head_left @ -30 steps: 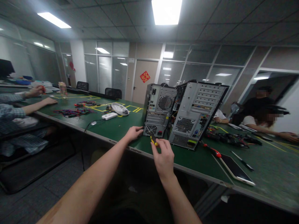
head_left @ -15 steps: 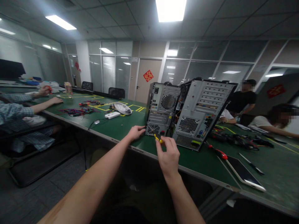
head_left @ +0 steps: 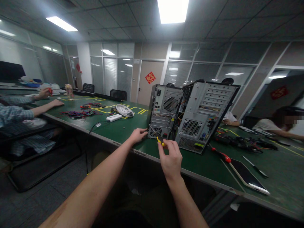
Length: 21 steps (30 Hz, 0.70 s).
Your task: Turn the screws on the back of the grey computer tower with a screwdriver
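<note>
A short black-and-yellow screwdriver [head_left: 160, 139] is pinched in the fingers of my right hand [head_left: 171, 156]. Its shaft points up and left at the rear lower panel of a computer tower [head_left: 158, 120], by the fan grille; whether the tip touches a screw I cannot tell. My left hand [head_left: 137, 135] has its fingers stretched out against the tower's lower left edge, holding nothing. Standing close on the right is a larger computer tower [head_left: 196, 107], tilted a little, its back panel facing me.
Right of the towers lie red-handled pliers [head_left: 224, 155], a phone [head_left: 248, 175], a slim metal tool [head_left: 255, 166] and black cables [head_left: 242, 142]. Leftward are a white power strip [head_left: 114, 117], a white fan cover [head_left: 124, 110] and bundled wires [head_left: 79, 114]. Other people sit on both sides.
My hands and the screwdriver stay almost where they were. In the background, the person in black behind the larger tower has shifted left, mostly out of sight.
</note>
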Motion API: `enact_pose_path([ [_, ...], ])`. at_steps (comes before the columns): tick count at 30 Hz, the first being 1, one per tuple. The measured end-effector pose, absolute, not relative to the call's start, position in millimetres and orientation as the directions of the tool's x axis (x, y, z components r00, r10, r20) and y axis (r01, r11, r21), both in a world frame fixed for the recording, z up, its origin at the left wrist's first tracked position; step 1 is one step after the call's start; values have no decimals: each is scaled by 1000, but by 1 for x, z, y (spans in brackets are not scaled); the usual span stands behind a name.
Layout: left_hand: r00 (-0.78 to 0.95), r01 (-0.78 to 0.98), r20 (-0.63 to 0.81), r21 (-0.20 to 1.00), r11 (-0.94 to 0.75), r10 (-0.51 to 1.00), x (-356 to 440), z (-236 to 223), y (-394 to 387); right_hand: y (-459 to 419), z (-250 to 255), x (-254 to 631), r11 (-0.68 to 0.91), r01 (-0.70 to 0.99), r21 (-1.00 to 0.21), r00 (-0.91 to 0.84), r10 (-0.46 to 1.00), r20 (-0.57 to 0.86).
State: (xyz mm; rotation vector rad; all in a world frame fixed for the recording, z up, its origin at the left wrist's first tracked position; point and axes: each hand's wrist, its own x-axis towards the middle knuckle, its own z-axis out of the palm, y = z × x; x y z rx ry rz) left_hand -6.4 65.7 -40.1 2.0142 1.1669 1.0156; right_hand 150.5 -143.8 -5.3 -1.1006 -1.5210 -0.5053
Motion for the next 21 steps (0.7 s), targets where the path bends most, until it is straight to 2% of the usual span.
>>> enact_pose_path([
  [21,309,447,311,787,-426,899,-7,-40,65,-145,-6,148,465,849,-252,69,377,924],
])
